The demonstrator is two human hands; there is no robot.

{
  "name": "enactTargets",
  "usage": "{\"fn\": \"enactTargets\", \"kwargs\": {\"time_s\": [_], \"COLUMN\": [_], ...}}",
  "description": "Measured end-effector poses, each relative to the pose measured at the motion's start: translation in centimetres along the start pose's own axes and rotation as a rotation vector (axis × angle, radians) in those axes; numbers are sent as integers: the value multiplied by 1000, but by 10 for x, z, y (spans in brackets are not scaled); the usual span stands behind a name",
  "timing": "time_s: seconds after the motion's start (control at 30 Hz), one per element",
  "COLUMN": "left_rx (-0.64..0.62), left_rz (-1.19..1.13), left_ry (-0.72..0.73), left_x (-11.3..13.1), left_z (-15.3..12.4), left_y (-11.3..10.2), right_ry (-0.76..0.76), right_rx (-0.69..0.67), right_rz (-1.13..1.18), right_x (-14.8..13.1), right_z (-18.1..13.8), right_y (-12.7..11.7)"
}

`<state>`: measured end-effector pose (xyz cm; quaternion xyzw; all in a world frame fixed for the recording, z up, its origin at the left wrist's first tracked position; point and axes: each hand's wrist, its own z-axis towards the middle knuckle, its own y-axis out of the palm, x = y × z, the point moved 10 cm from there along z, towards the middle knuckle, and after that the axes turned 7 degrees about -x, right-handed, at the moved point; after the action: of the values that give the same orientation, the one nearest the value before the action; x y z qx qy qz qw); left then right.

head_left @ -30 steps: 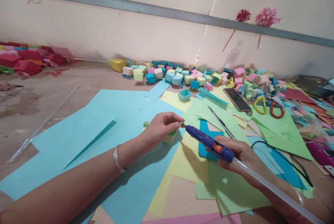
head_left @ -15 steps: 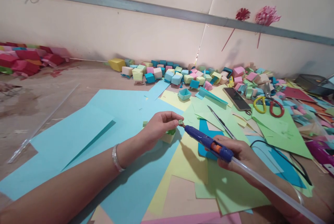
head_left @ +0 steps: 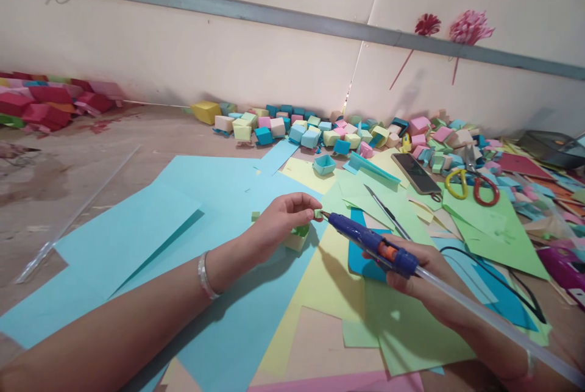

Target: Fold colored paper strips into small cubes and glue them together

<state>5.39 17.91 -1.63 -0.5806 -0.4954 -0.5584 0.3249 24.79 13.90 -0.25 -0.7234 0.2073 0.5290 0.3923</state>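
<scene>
My left hand (head_left: 280, 224) is closed in a pinch on a tiny green paper piece (head_left: 317, 214), with a small pale yellow paper box (head_left: 296, 239) just under the palm. My right hand (head_left: 423, 276) grips a blue glue gun (head_left: 368, 242) with an orange trigger and a clear glue stick (head_left: 493, 325) trailing out of its back. The gun's nozzle touches the green piece. Both hands hover over overlapping light blue paper sheets (head_left: 183, 209), yellow sheets (head_left: 329, 282) and green sheets (head_left: 411, 331).
Several small coloured paper boxes (head_left: 311, 133) lie along the wall. A phone (head_left: 415, 174), scissors (head_left: 473, 185), a pen-like tool (head_left: 388, 212) and a black cord (head_left: 498, 276) lie to the right. A clear rod (head_left: 77, 212) lies at the left, with pink and red boxes (head_left: 46, 102) beyond.
The glue gun and right hand shifted slightly right and up; its nozzle stays at the green piece. My left hand has hardly moved.
</scene>
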Motion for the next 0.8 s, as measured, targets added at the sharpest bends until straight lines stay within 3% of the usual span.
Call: {"fn": "enactTargets", "kwargs": {"time_s": [0.8], "left_rx": [-13], "left_rz": [67], "left_ry": [16], "left_x": [-3], "left_z": [2], "left_y": [-2], "right_ry": [19], "right_rx": [-25], "right_rz": [-41], "right_x": [8], "right_z": [-1], "right_y": [3]}}
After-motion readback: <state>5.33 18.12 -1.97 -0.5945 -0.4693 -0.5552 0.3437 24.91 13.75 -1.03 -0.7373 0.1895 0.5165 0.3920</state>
